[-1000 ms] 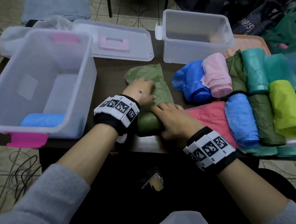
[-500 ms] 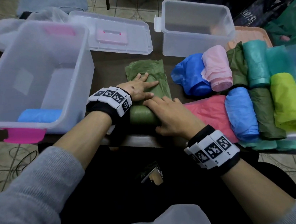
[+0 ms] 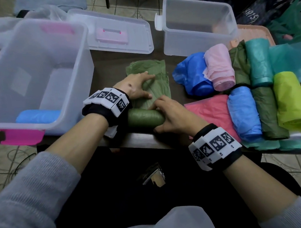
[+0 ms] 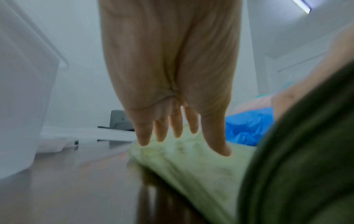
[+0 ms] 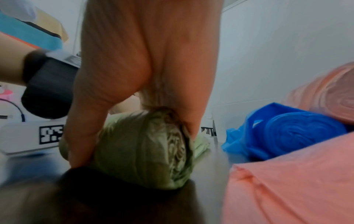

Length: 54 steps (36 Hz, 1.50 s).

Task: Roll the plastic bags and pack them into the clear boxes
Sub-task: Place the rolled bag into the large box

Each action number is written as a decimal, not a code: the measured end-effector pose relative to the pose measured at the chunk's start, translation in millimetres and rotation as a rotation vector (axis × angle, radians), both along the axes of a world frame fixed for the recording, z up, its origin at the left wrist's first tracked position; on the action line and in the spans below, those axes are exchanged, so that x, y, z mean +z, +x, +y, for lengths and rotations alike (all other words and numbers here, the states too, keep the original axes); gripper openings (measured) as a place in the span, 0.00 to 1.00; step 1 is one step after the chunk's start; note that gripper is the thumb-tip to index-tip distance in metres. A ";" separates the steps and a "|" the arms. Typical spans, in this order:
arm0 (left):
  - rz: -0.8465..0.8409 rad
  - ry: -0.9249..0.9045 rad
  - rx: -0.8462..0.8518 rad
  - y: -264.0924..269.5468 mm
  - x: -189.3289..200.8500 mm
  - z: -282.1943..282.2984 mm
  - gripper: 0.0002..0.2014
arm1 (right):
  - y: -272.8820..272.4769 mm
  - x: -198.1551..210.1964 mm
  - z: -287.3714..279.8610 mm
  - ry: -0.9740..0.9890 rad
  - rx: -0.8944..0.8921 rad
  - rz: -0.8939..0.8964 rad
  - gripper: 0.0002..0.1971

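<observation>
An olive green bag [image 3: 148, 70] lies on the dark table, its near part wound into a roll [image 3: 144, 118] at the front edge. My left hand [image 3: 141, 86] presses flat on the unrolled part with straight fingers [image 4: 175, 128]. My right hand [image 3: 166, 110] grips the roll's right end [image 5: 149, 148], thumb on the near side and fingers over the top. A large clear box [image 3: 86, 46] with pink latches stands to the left and holds one light blue roll [image 3: 37, 116]. A smaller clear box [image 3: 199, 41] stands at the back right with no bags in it.
A clear lid [image 3: 112, 34] with a pink handle lies behind the green bag. To the right are several rolled bags, among them blue [image 3: 196, 80], pink [image 3: 218, 66], teal [image 3: 259, 63] and lime [image 3: 291, 100], beside a flat red bag [image 3: 211, 109]. More bags and dark sacks crowd the far right.
My left hand's fingers have gone from curled to straight and flat on the unrolled part. My right hand has stayed on the roll's end.
</observation>
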State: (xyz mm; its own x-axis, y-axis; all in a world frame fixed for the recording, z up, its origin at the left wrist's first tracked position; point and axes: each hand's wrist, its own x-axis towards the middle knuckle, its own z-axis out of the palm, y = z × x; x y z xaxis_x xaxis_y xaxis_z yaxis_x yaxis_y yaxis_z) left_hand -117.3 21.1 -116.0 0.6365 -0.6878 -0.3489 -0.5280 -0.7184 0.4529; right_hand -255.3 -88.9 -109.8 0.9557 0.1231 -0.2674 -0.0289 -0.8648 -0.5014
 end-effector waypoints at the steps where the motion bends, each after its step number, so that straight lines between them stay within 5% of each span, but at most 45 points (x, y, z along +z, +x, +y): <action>1: -0.010 -0.018 0.023 -1.8 4.2 1.4 0.37 | 1.7 0.0 -2.2 0.002 0.000 0.007 0.29; 10: -0.011 -0.081 0.115 -48.3 50.6 20.0 0.13 | 25.6 18.1 -16.8 -0.018 0.050 0.216 0.32; 14: 0.040 -0.002 0.066 -60.6 52.2 33.7 0.19 | 38.4 24.6 -22.4 0.034 -0.037 0.354 0.40; 20: 0.074 0.030 0.030 -60.0 46.0 41.8 0.34 | 46.7 26.0 -30.4 0.058 -0.026 0.361 0.23; 26: 0.071 0.033 0.035 -56.5 40.0 38.8 0.42 | 45.2 24.2 -32.7 -0.017 -0.029 0.266 0.29; 36: 0.027 0.090 0.027 -42.3 30.2 25.2 0.31 | 7.9 22.9 10.4 -0.456 0.013 -0.113 0.21; 44: 0.057 0.129 0.029 -36.5 30.4 17.5 0.26 | -4.4 3.5 22.6 -0.553 -0.026 -0.134 0.28; 54: -0.227 0.021 0.072 -57.3 26.6 20.4 0.28 | 24.4 9.3 13.5 -0.554 0.015 0.012 0.32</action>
State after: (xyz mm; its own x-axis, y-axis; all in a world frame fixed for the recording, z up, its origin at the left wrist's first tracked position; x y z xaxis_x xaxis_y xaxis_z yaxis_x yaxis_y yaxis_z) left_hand -174.6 41.5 -89.4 0.7477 -0.6316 -0.2051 -0.5614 -0.7662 0.3128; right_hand -230.9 -75.4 -100.4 0.9515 -0.0258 -0.3066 -0.0177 -0.9994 0.0292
